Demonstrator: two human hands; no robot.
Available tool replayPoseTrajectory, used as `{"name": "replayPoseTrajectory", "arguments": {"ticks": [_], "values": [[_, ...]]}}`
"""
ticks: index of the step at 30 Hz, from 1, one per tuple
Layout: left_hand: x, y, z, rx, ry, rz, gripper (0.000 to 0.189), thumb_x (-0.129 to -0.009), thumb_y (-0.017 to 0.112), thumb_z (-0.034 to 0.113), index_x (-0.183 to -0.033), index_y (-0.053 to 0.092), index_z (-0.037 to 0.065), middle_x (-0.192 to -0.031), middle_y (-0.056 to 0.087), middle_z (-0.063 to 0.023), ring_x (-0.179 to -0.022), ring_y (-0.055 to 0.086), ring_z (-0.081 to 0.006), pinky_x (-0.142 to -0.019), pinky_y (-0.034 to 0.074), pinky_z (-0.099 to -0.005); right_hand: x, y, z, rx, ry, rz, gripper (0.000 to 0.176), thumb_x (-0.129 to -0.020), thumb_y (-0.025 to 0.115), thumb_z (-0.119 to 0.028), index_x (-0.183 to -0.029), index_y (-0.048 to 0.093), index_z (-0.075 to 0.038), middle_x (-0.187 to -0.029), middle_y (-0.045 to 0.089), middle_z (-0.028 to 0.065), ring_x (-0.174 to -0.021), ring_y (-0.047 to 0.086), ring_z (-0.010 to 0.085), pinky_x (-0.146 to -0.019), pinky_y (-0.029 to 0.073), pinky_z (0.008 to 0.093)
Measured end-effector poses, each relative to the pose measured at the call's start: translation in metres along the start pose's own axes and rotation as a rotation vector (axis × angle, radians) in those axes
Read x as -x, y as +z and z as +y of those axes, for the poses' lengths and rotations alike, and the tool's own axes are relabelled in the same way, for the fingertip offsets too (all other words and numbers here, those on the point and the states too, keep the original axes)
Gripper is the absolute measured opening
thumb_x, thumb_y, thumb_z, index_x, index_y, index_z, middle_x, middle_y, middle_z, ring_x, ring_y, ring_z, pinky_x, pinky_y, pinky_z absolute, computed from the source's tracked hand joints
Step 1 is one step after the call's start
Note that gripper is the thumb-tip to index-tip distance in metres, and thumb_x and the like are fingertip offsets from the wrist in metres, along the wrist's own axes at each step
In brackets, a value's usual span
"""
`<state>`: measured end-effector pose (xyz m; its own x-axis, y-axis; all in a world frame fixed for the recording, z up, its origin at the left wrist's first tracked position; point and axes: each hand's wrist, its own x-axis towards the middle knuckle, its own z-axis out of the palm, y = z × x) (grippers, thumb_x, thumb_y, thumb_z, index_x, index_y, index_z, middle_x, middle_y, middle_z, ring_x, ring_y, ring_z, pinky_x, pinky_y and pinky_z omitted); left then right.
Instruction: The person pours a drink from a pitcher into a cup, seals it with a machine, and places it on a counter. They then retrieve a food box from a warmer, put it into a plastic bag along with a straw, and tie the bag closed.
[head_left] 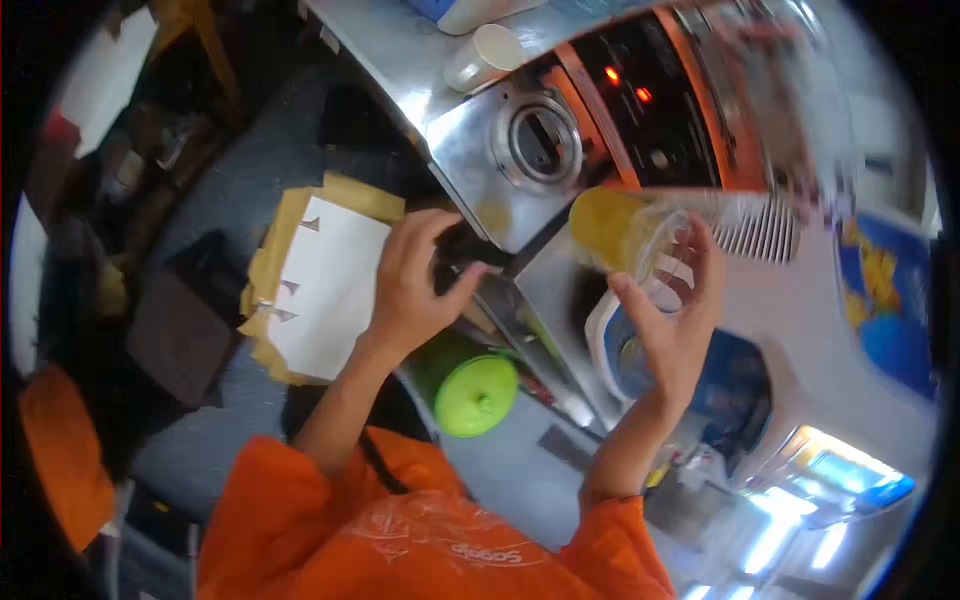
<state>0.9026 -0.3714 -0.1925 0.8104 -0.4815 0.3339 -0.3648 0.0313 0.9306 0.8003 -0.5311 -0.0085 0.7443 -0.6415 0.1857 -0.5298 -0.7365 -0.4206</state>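
Observation:
My right hand [678,310] is wrapped round a clear plastic cup [610,228] holding something yellow. The cup lies sideways in this turned view, and its clear end is between my thumb and fingers. My left hand [412,285] is held up with nothing in it, thumb and fingers curved apart. Just beyond the right hand stands an orange and black machine [640,100] with two red lights. Its round metal cup holder [540,145] is pulled out on a steel plate, apart from both hands.
A cardboard box [335,275] with a white inside lies left of my left hand. Below the hands is a round green lid [477,396]. A white cup [487,57] stands on the steel counter [385,40]. A white machine [790,320] is on the right.

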Motion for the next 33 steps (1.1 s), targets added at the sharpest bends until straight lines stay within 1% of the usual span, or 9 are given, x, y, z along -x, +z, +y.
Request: {"name": "replayPoseTrajectory", "arguments": {"ticks": [3,6,18,25,26,28,30,31,33], "values": [[0.001,0.012,-0.035,0.084,-0.2,0.163,0.048,-0.076,0.073,0.005,-0.12,0.053,-0.001,-0.101,0.061,-0.0165,-0.09,0.062,-0.0279,-0.079,0.05,-0.0362,-0.049,0.052,0.016,0.039,-0.055,0.054,0.083,-0.066,0.085,-0.021,-0.136,0.044,-0.005,-0.114,0.054,0.0103,-0.102,0.055,0.0216,-0.082,0.049,0.0344],[-0.001,0.021,-0.044,0.485,-0.397,0.026,0.041,-0.084,0.067,0.009,-0.122,0.054,-0.001,-0.088,0.064,-0.0125,-0.084,0.063,-0.0246,-0.077,0.05,-0.0353,-0.073,0.08,0.027,0.235,-0.117,-0.039,0.08,-0.07,0.083,-0.018,-0.137,0.043,-0.004,-0.122,0.051,0.0115,-0.106,0.054,0.0223,-0.088,0.046,0.0348],[-0.002,0.044,-0.065,0.76,-0.368,0.17,0.024,-0.08,0.071,0.013,-0.099,0.059,0.003,-0.085,0.062,-0.0111,-0.074,0.061,-0.0284,-0.066,0.046,-0.0397,-0.085,0.132,0.033,0.18,-0.015,-0.271,0.086,-0.083,0.07,-0.044,-0.142,0.033,0.007,-0.138,0.045,0.0211,-0.126,0.046,0.0265,-0.1,0.04,0.0357],[-0.004,0.052,-0.069,0.875,-0.361,0.203,0.024,-0.078,0.073,0.013,-0.097,0.06,0.006,-0.085,0.062,-0.008,-0.073,0.062,-0.0255,-0.065,0.048,-0.0382,-0.07,0.13,0.009,0.325,0.02,-0.294,0.067,-0.093,0.06,-0.03,-0.14,0.033,0.009,-0.14,0.044,0.0203,-0.127,0.045,0.0281,-0.104,0.037,0.0381],[-0.003,0.052,-0.068,0.877,-0.359,0.205,0.024,-0.078,0.073,0.013,-0.097,0.06,0.006,-0.085,0.062,-0.008,-0.073,0.062,-0.0255,-0.065,0.048,-0.0382,-0.067,0.121,0.0,0.397,-0.005,-0.269,0.059,-0.093,0.058,-0.02,-0.139,0.035,0.009,-0.139,0.045,0.0211,-0.125,0.047,0.0289,-0.104,0.038,0.0385],[-0.003,0.053,-0.067,0.903,-0.378,0.198,0.023,-0.079,0.072,0.012,-0.097,0.06,0.006,-0.085,0.062,-0.0081,-0.073,0.062,-0.025,-0.064,0.049,-0.0372,-0.079,0.066,-0.007,0.699,-0.422,-0.02,0.049,-0.094,0.055,-0.022,-0.133,0.046,0.006,-0.135,0.049,0.0178,-0.121,0.05,0.0252,-0.098,0.042,0.0354],[-0.005,0.052,-0.067,0.935,-0.383,0.199,0.021,-0.08,0.071,0.011,-0.097,0.06,0.005,-0.085,0.062,-0.0088,-0.072,0.063,-0.0252,-0.062,0.049,-0.0366,-0.089,0.031,-0.035,0.764,-0.465,0.488,0.052,-0.092,0.061,-0.03,-0.129,0.049,0.003,-0.131,0.052,0.0186,-0.116,0.053,0.0291,-0.097,0.046,0.0418],[-0.006,0.052,-0.067,0.967,-0.394,0.192,0.02,-0.081,0.07,0.011,-0.097,0.06,0.005,-0.084,0.062,-0.0094,-0.071,0.063,-0.0255,-0.061,0.049,-0.0361,-0.098,0.009,-0.046,1.175,-0.591,0.677,0.056,-0.092,0.062,-0.033,-0.133,0.045,0.002,-0.128,0.052,0.0203,-0.115,0.054,0.0312,-0.098,0.045,0.0423],[-0.011,0.055,-0.067,1.055,-0.438,0.158,0.017,-0.082,0.069,0.01,-0.095,0.06,0.004,-0.082,0.063,-0.0103,-0.069,0.063,-0.0256,-0.06,0.049,-0.0358,-0.127,-0.056,-0.044,1.267,-0.761,0.643,0.07,-0.088,0.065,-0.041,-0.137,0.039,0.001,-0.129,0.051,0.0213,-0.115,0.054,0.0323,-0.097,0.045,0.0413]]}}
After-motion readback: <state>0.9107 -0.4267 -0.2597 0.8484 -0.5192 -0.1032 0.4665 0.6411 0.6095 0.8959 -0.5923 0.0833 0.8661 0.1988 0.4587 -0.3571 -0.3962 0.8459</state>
